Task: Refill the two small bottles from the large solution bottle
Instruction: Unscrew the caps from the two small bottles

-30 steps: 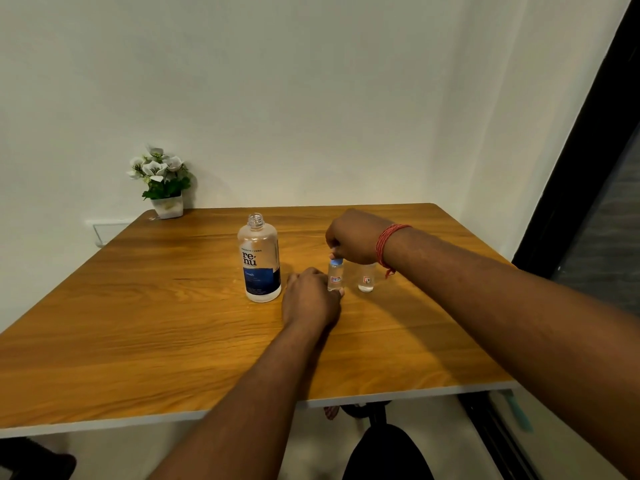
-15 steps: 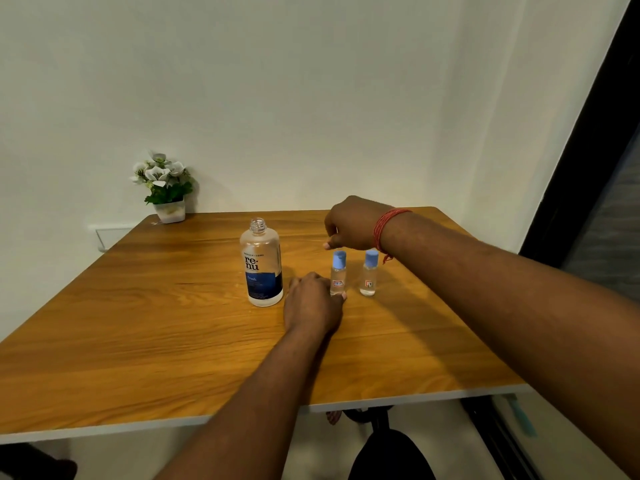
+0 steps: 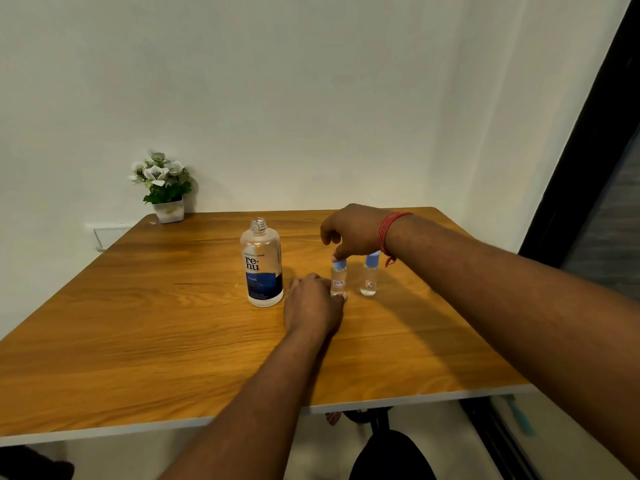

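What I can't make out from the head camera

My left hand [image 3: 313, 304] covers the base of the nearer small clear bottle with a pale blue cap [image 3: 338, 277], so its grip is unclear to me. My right hand [image 3: 351, 232] hides part of both caps. The small bottles' red labels are too tiny to read.

A plain room of a home or small office.
A wooden desk [image 3: 138, 323] is set against bare white walls [image 3: 311, 98], with a potted plant [image 3: 162, 187] in the far left corner.

right hand [image 3: 351, 230] — lowered | now pinches left small bottle's cap [image 3: 339, 263]
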The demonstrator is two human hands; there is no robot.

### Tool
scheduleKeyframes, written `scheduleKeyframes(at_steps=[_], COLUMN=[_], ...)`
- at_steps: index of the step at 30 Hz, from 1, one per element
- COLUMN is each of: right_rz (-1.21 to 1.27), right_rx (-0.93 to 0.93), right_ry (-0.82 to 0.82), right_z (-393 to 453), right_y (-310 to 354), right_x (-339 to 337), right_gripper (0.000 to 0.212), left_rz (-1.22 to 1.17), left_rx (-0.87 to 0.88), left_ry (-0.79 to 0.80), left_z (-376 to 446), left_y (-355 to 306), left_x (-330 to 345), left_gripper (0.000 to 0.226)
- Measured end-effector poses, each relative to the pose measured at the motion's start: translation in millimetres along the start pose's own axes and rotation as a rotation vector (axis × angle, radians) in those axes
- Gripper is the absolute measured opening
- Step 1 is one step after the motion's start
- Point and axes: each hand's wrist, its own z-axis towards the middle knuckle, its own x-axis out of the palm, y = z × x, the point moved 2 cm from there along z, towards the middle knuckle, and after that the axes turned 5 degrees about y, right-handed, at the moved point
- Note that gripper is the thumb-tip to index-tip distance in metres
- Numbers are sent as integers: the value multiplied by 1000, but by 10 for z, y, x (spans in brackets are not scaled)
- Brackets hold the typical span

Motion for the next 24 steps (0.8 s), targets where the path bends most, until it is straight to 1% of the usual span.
scheduleKeyframes(at_steps=[2,5,10,12,14,17,19,24], right_rz=[-31,-72,-48,-43,-20,20,-12,-38], right_rx=[30,47,12,-14,-34,-5,20,17], right_ry=[-15,7,27,44,46,-10,-34,10], right_z=[10,40,40,27,18,11,22,44], right_y=[-9,20,43,37,19,-27,-42,4], right_x=[10,85,85,72,59,37,51,98], right_gripper=[33,28,16,18,25,34,32,19], left_rz=[6,5,14,3,-10,-19,-24,-22], left_rx=[-4,-2,5,9,5,-4,-5,-6], left_ry=[1,-3,15,12,4,-4,-5,5], left_z=[2,-6,-1,5,4,6,7,2], left_y=[-2,4,6,11,16,16,17,12], left_x=[4,6,6,12,17,25,31,15], left_gripper=[36,36,38,39,39,36,35,35])
